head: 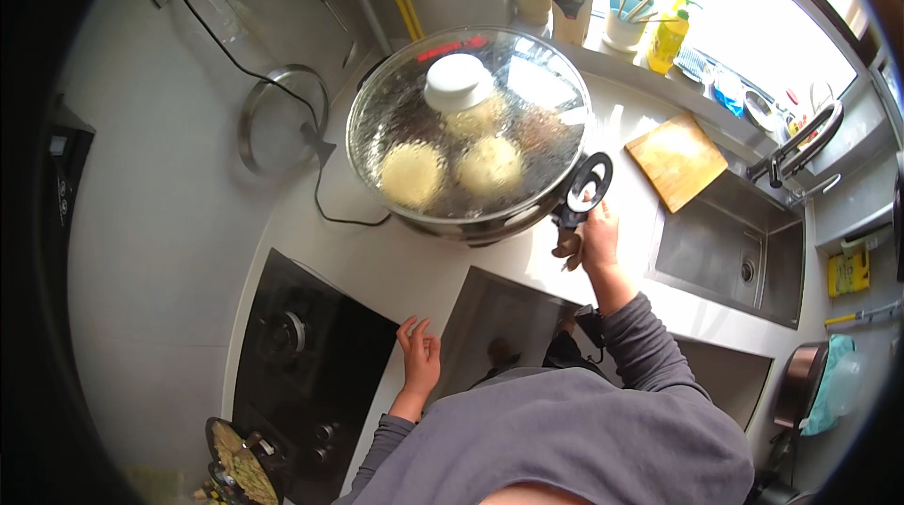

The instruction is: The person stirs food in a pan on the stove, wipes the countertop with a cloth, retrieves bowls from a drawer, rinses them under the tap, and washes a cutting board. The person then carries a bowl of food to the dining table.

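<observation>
A large electric pan (480, 231) stands on the white counter under a domed glass lid (367, 110) with a white knob (455, 80). Through the wet glass, several round pale cakes (412, 173) show, with a browner one at the right. My right hand (600, 240) is at the pan's black oval side handle (599, 170), fingers touching its lower part; their grip is partly hidden. My left hand (421, 357) is empty, its fingers apart and slightly bent, beside the right edge of the black gas hob (332, 328).
A black cord (247, 71) runs from the pan to a wall socket. A wooden cutting board (676, 160) lies at the sink's (713, 251) edge. A knife block (573, 14) and yellow bottle (667, 42) stand on the windowsill. A pan of food (244, 466) sits at lower left.
</observation>
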A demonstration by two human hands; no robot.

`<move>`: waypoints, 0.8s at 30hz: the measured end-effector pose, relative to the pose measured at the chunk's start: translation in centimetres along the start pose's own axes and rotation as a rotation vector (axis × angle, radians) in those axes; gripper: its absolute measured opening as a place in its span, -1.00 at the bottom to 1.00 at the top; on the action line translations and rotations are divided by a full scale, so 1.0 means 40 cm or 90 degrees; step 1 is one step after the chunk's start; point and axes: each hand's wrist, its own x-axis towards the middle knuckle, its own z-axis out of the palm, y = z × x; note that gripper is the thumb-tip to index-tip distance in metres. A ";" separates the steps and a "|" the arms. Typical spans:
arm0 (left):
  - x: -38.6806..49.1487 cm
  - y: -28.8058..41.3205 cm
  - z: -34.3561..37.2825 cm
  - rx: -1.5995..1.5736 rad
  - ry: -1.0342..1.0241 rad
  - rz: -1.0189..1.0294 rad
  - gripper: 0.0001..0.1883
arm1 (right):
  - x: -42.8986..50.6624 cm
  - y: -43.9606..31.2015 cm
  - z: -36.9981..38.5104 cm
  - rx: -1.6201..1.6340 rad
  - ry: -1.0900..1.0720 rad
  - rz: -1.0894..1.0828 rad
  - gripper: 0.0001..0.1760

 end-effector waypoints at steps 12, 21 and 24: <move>0.037 0.156 0.177 0.026 0.062 -0.119 -0.61 | 0.401 -0.074 0.016 0.067 -0.138 0.036 -0.66; 0.043 0.262 0.279 0.010 0.054 -0.180 -0.59 | 0.610 -0.124 0.003 0.080 -0.241 0.102 -0.69; 0.047 0.281 0.284 0.020 0.045 -0.180 -0.58 | 0.632 -0.143 -0.003 0.089 -0.249 0.113 -0.71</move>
